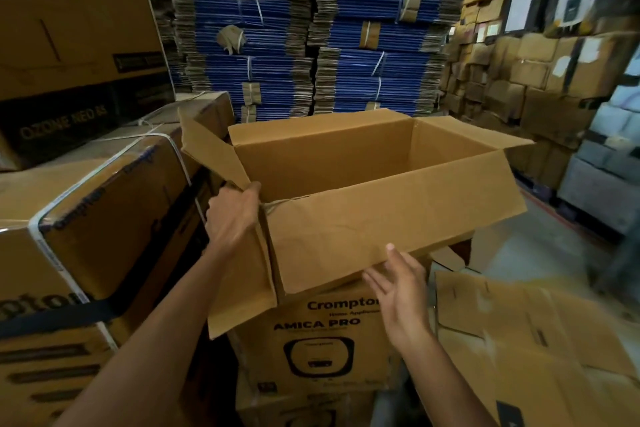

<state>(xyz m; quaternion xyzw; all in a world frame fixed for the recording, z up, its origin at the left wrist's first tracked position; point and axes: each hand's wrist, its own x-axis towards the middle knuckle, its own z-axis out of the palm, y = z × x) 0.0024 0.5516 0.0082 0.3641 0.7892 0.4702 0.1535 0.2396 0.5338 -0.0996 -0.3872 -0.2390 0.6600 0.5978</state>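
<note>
An open brown cardboard box [346, 163] stands in front of me with its four top flaps spread out and nothing visible inside. My left hand [232, 213] grips the near left corner of its rim, fingers curled over the edge where the left flap folds out. My right hand [398, 284] is below the hanging front flap [381, 225], fingers straight and spread, the fingertips at the flap's lower edge. The box rests on a printed carton [322, 340] marked Crompton Amica Pro.
Strapped cartons [97, 218] are stacked at my left. Tall bundles of flattened blue cardboard [311, 28] fill the back. Brown boxes [519, 80] pile up at the right. A flattened carton [519, 340] lies at the lower right, bare floor [540, 253] beyond it.
</note>
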